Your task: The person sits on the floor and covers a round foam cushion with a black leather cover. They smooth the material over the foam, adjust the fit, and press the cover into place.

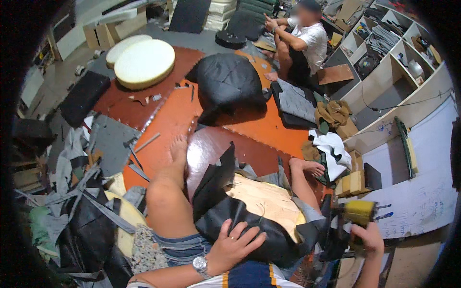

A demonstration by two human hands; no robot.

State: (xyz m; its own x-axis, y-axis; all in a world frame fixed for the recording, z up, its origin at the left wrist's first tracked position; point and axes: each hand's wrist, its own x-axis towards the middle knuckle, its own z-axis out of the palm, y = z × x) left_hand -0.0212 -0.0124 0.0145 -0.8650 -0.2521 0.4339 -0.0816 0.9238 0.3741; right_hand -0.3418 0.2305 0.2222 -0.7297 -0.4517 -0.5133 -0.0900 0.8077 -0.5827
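Across my lap lies a seat cushion being covered: a pale wooden board [261, 199] with yellow foam at its edge, and black leather-like cover [225, 213] around it. My left hand [237, 242] lies on the near side of the cover, fingers spread and nothing gripped. Off to the right, my right hand [370, 237] is closed around a yellow and black staple gun [359, 211], held apart from the board. Motion blurs the staple gun, and its nose is hard to make out. Loose flaps of the cover stand up at the board's far left corner.
A covered black cushion [230, 84] sits ahead on orange and brown sheets. Round foam pads [144, 65] lie beyond it to the left. Fabric scraps [79, 192] pile at my left. At the right stand white shelves [384, 96]; another person [305, 43] sits at the back.
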